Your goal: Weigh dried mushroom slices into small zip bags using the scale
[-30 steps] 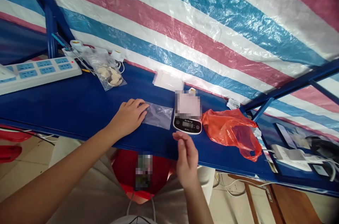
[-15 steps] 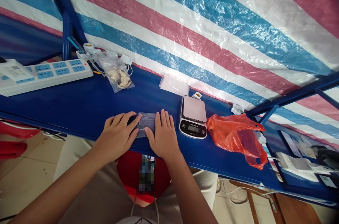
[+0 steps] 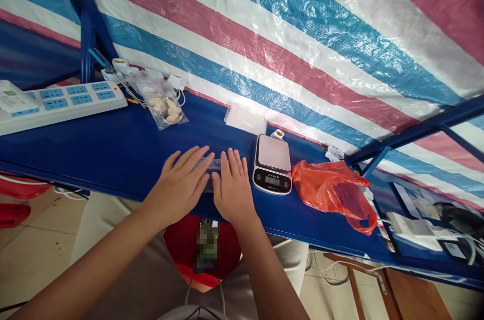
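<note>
My left hand [image 3: 180, 185] and my right hand [image 3: 232, 190] lie flat on the blue table [image 3: 94, 151], fingers spread. Between them, a small clear plastic bag [image 3: 207, 169] is folded into a narrow strip, partly under my left fingers and touching my right fingertips. To the right of my right hand stands a digital kitchen scale [image 3: 272, 164] with a lit display and nothing on its pan. Beyond it lies a crumpled orange plastic bag [image 3: 335, 196].
A white power strip [image 3: 56, 103] sits at the left end of the table. Nearby lies a clear bag of pale pieces [image 3: 163, 104]. White packets [image 3: 245, 119] lie behind the scale. A striped tarpaulin [image 3: 264, 48] hangs behind the table, on a blue metal frame [image 3: 416, 126].
My right hand has come down onto the table beside the bag. The plastic bag, flat and wide earlier, is now folded narrower between my hands.
</note>
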{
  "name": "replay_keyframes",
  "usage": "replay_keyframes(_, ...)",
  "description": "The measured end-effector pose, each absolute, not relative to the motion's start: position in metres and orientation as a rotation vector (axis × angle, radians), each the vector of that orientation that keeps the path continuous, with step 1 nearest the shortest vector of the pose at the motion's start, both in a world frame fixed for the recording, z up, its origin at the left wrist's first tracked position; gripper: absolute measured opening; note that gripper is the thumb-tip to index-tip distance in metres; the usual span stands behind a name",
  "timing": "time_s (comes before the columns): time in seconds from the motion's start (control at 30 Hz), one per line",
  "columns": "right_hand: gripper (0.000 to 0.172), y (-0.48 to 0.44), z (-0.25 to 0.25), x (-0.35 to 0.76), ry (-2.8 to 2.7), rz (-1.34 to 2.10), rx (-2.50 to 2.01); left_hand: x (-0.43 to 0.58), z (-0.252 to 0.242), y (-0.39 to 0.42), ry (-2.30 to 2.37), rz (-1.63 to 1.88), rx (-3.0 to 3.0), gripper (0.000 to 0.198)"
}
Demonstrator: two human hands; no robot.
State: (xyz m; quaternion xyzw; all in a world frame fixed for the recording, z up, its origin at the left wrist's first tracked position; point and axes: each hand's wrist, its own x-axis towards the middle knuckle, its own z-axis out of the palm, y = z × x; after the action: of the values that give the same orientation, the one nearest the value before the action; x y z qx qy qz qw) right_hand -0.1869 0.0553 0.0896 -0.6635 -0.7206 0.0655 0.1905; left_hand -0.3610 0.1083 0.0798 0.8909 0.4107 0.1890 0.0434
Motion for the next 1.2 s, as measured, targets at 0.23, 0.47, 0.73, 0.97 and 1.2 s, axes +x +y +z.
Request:
replay_keyframes(0.23,0.066,0.053,0.074,-0.177,-2.105,0.231,-1.955,-0.358,0.058,0.115,1.222,0.354,2.737,0.062)
replay_keyframes(0.47,0.068,0.057,0.091,-0.195,-2.122,0.173,-1.880,-0.371,0.060,0.120,1.179,0.276,2.747,0.065)
replay_keyframes(0.73,0.087,0.055,0.068,-0.189,-1.994,0.239,-1.990,-0.373,0.056,0.120,1.201,0.286,2.749,0.066)
replay_keyframes(0.97,0.074,0.031,0.084,-0.172,-1.776,0.427,-1.789,-0.381,0.066,0.125,1.302,0.499,2.573,0.071)
replay_keyframes(1.2,0.047,-0.044,0.080,-0.098,-0.915,0.113,-1.728,-0.365,0.102,0.118,1.618,0.347,2.120,0.060)
